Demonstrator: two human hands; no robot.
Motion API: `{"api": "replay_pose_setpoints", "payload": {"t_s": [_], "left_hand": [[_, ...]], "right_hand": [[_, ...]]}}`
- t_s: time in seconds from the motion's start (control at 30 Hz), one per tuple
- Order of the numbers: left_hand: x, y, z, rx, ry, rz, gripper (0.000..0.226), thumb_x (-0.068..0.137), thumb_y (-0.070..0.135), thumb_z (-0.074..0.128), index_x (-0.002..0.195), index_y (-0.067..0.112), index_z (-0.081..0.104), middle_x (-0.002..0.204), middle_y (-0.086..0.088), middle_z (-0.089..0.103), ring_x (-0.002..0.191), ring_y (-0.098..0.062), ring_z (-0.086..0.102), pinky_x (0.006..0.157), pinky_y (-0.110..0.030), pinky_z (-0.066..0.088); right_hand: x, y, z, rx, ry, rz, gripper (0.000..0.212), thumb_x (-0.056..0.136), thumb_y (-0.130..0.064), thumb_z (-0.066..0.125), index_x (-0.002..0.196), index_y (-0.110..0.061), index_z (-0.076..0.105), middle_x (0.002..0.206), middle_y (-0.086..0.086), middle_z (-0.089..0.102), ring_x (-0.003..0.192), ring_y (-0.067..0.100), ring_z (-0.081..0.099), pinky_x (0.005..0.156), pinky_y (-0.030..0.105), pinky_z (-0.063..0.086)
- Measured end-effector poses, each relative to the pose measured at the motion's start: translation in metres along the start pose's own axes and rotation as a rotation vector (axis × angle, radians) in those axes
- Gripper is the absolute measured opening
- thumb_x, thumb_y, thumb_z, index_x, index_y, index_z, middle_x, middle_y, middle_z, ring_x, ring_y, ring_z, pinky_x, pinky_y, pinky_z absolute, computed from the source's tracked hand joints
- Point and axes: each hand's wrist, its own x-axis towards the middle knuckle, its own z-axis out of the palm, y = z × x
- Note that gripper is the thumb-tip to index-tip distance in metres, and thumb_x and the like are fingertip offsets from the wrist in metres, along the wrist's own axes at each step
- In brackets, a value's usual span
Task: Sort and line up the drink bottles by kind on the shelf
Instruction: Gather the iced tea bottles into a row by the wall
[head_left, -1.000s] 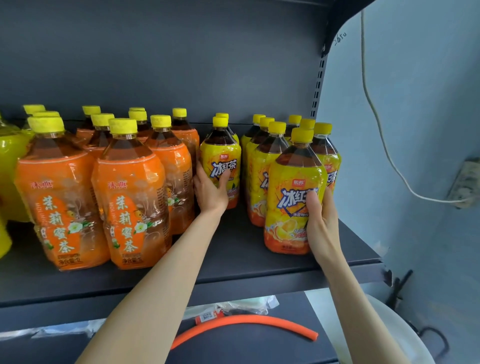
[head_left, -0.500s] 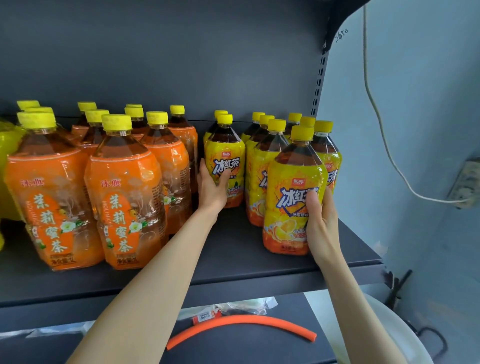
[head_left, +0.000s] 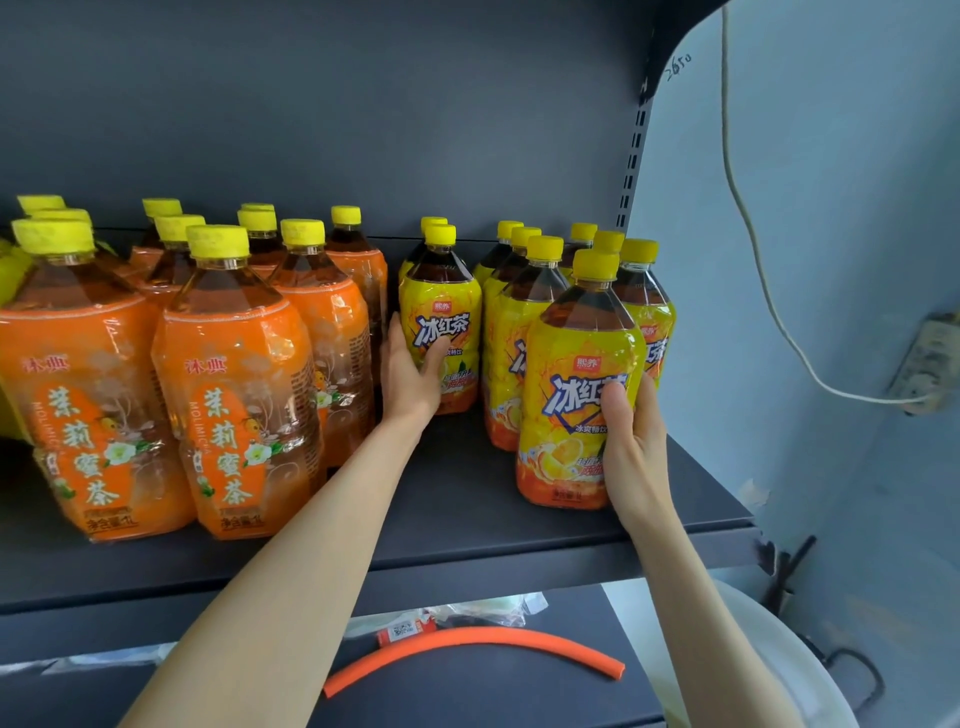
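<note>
**Shelving bay and adjoining wall: condition as seen**

Dark grey metal shelf (head_left: 467, 525), matt finish, with a back panel (head_left: 363, 104) of the same colour. A slotted upright (head_left: 631, 156) runs up the right rear corner. The lower shelf (head_left: 519, 691) carries a curved orange tube (head_left: 467, 636) and some clear plastic wrapping (head_left: 483, 608). Right of the unit stands a pale blue wall (head_left: 841, 234), scuffed, with paint chipped near the shelf edge. A white cable (head_left: 748, 218) hangs down it to a grimy socket (head_left: 930, 358). Handwritten figures (head_left: 679, 65) mark the wall near the top. Light is even and soft.
</note>
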Motion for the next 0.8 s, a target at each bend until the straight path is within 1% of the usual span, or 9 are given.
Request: {"api": "replay_pose_setpoints", "payload": {"t_s": [0.1,0.23,0.33,0.4,0.53,0.6,0.67,0.73,0.8], "left_hand": [[0.002,0.001,-0.003,-0.020,-0.012,0.007,0.067,0.094,0.033,0.054,0.149,0.017,0.020,0.147,-0.007,0.038,0.136,-0.023,0.035,0.112,-0.039,0.030],[0.000,0.000,-0.004,-0.023,-0.033,-0.009,0.069,0.094,0.034,0.053,0.150,0.018,0.016,0.148,-0.007,0.037,0.136,-0.024,0.036,0.111,-0.043,0.032],[-0.005,0.006,-0.006,-0.027,-0.061,-0.078,0.075,0.093,0.038,0.053,0.152,0.019,0.009,0.152,-0.006,0.031,0.139,-0.025,0.031,0.113,-0.045,0.030],[-0.013,0.011,-0.010,-0.055,-0.082,-0.140,0.079,0.092,0.044,0.053,0.152,0.019,0.008,0.154,-0.005,0.027,0.141,-0.025,0.028,0.113,-0.047,0.028],[-0.055,0.030,-0.023,-0.118,-0.062,-0.069,0.063,0.096,0.050,0.039,0.147,0.016,0.027,0.148,-0.001,0.034,0.136,-0.016,0.033,0.112,-0.034,0.027],[-0.078,0.043,-0.028,-0.240,-0.059,0.004,0.050,0.099,0.046,0.031,0.139,0.017,0.039,0.135,0.008,0.045,0.124,-0.005,0.040,0.105,-0.023,0.030],[-0.094,0.052,-0.030,-0.368,-0.140,0.010,0.054,0.098,0.051,0.025,0.142,0.022,0.037,0.130,0.017,0.048,0.118,0.005,0.043,0.099,-0.015,0.029],[-0.100,0.053,-0.029,-0.432,-0.194,0.006,0.065,0.090,0.066,0.025,0.142,0.027,0.033,0.130,0.016,0.050,0.118,0.006,0.047,0.101,-0.018,0.036],[-0.101,0.052,-0.030,-0.416,-0.152,0.027,0.065,0.090,0.065,0.027,0.141,0.025,0.033,0.126,0.010,0.053,0.109,0.005,0.053,0.091,-0.014,0.045]], "right_hand": [[0.000,0.000,0.000,-0.001,0.004,-0.004,0.041,0.086,-0.047,0.046,0.124,-0.030,0.048,0.114,-0.009,0.065,0.098,0.004,0.066,0.068,0.016,0.053],[-0.001,-0.001,0.000,-0.026,0.005,0.010,0.038,0.086,-0.048,0.046,0.122,-0.036,0.048,0.115,-0.009,0.064,0.099,0.004,0.066,0.069,0.017,0.054],[-0.003,-0.001,-0.001,-0.086,0.034,0.019,0.038,0.084,-0.061,0.048,0.117,-0.042,0.052,0.120,-0.007,0.061,0.106,0.008,0.063,0.083,0.031,0.057],[-0.003,-0.001,-0.003,-0.157,0.071,0.022,0.044,0.077,-0.071,0.046,0.113,-0.047,0.054,0.123,-0.009,0.052,0.111,0.008,0.058,0.095,0.041,0.052],[-0.008,-0.003,0.004,-0.189,0.076,-0.022,0.041,0.076,-0.071,0.048,0.109,-0.049,0.058,0.115,-0.018,0.049,0.114,0.010,0.054,0.097,0.047,0.049],[-0.011,-0.004,0.013,-0.199,0.049,-0.041,0.040,0.076,-0.070,0.051,0.108,-0.047,0.060,0.112,-0.019,0.050,0.111,0.005,0.054,0.096,0.045,0.050],[-0.015,-0.007,0.025,-0.199,0.013,-0.035,0.047,0.075,-0.068,0.054,0.112,-0.040,0.060,0.111,-0.018,0.053,0.106,0.000,0.056,0.093,0.038,0.052],[-0.018,-0.010,0.039,-0.132,-0.029,-0.009,0.053,0.076,-0.062,0.061,0.120,-0.033,0.055,0.110,-0.016,0.059,0.100,-0.003,0.060,0.084,0.027,0.055],[-0.020,-0.013,0.051,-0.094,-0.055,0.002,0.054,0.077,-0.057,0.066,0.120,-0.028,0.051,0.105,-0.016,0.062,0.091,-0.007,0.061,0.075,0.017,0.052]]}}
